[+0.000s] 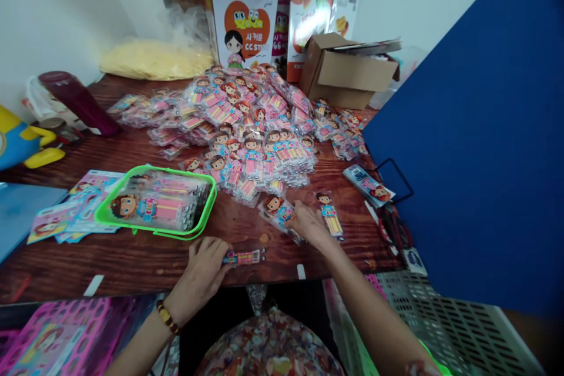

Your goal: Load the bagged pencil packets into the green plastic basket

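Note:
Near the table's front edge, my left hand [207, 264] is closed on one end of a clear cartoon-printed stick packet [244, 257], whose pink and yellow sticks point right. My right hand [306, 223], farther right, has its fingers closed on the edge of another stick packet [275, 210] lying on the table; its fingertips are partly hidden. Just right of that hand lies a single stick packet [329, 215]. A green basket [154, 230] holding several packets stands beyond my left hand. Behind both hands rises a large heap of stick packets [251, 111].
Printed cards [74, 211] lie left of the basket, near a maroon bottle [81, 103]. Tall printed boxes [247, 17] and an open cardboard box [348, 70] stand behind. A blue panel [476, 129] borders the right side, with scissors [392, 229] beside it.

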### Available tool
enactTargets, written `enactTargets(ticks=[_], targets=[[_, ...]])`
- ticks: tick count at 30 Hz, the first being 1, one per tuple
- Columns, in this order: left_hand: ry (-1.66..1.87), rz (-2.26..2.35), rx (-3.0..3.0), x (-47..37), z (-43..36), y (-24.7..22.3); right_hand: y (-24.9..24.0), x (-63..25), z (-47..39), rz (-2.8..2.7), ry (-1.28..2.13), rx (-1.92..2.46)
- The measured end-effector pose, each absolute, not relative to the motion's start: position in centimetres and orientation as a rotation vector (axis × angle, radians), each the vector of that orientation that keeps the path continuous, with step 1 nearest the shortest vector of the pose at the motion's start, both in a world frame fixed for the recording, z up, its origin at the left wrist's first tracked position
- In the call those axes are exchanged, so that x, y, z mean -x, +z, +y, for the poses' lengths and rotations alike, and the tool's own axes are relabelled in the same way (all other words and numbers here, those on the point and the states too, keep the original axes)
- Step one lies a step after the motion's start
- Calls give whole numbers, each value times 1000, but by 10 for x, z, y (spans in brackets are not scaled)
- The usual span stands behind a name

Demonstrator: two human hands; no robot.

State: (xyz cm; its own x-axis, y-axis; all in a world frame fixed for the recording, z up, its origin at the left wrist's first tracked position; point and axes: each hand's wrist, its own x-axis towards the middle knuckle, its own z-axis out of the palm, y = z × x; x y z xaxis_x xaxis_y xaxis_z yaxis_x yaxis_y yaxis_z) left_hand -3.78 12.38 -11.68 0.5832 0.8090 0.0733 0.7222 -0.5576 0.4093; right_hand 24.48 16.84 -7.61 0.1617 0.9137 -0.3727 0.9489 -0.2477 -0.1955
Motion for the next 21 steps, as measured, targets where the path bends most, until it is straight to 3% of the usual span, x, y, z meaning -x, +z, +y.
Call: enactTargets(ticks=[4, 7, 15, 18, 21], targets=[[407, 1187, -2529, 28, 129, -116, -83, -245, 163, 2006, -388, -2267], [459, 1150, -2565, 22, 133, -116, -90, -242, 152, 2157, -450, -2274], [463, 1090, -2597, 18, 140, -126, -101, -320, 146, 1867, -1322, -3047], [485, 1154, -2632, 10, 144, -126, -99, -338, 149, 1813, -1632, -3085], [467, 1173, -2692, -6, 151, -119, -87, -328, 152, 1851, -2036, -2852]])
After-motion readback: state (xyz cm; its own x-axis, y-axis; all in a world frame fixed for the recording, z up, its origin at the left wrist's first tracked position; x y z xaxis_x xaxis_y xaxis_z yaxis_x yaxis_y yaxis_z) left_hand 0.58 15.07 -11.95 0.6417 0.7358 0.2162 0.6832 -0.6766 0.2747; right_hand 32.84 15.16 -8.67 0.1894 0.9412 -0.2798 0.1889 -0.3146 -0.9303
